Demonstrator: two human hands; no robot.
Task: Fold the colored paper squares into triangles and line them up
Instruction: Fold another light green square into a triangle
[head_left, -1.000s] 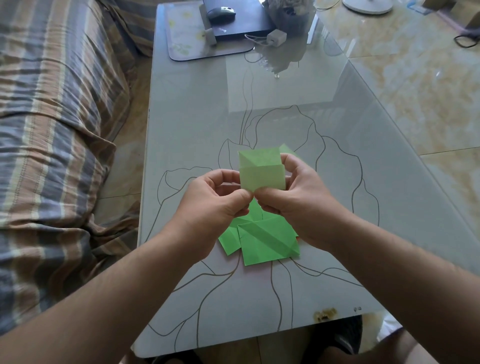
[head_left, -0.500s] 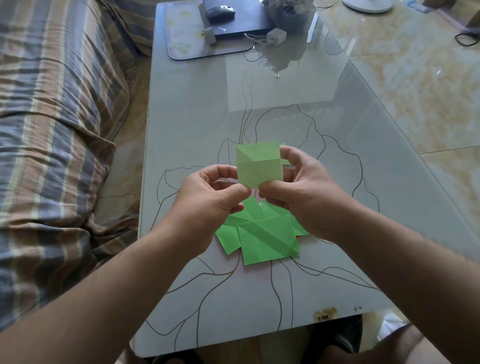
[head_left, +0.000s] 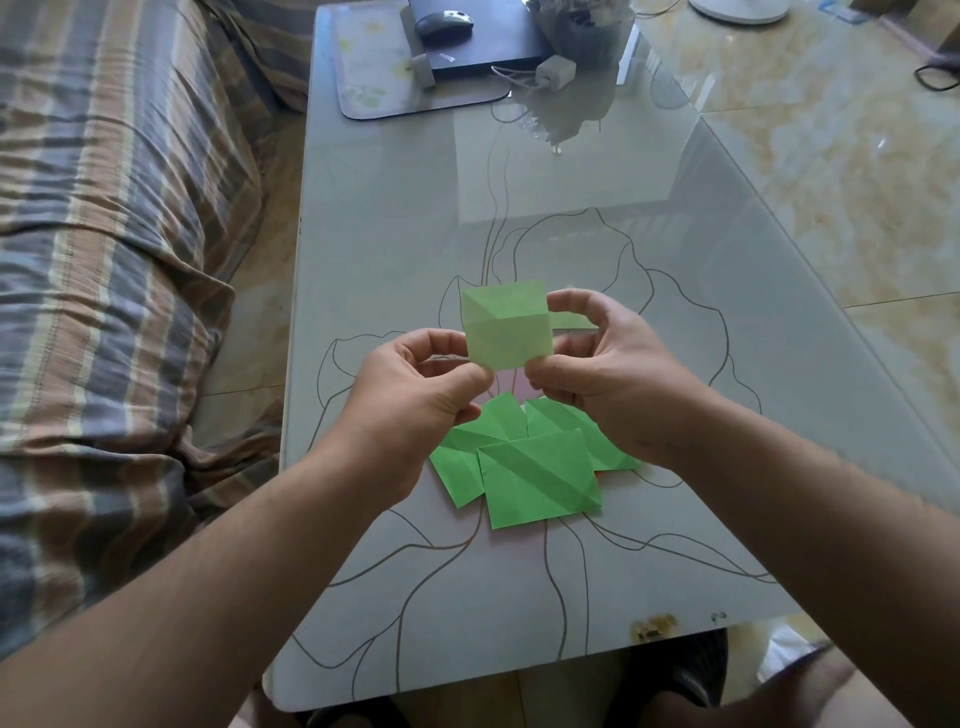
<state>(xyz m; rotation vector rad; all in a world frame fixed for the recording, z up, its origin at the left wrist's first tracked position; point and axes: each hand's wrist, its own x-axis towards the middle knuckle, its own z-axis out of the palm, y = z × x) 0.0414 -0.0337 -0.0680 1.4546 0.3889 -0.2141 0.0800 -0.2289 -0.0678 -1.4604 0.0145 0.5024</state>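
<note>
Green paper square (head_left: 505, 325), lightly creased, is held up above the glossy grey tabletop (head_left: 395, 249). Our left hand (head_left: 415, 387) pinches its lower left corner and our right hand (head_left: 597, 374) grips its right edge, thumb and fingers closed on it. If we fold with corners misaligned, the triangle may come out skewed; a loose grip could drop it onto the pile of green sheets (head_left: 535, 473) below. Compared with a second ago, the square sits slightly higher.
</note>
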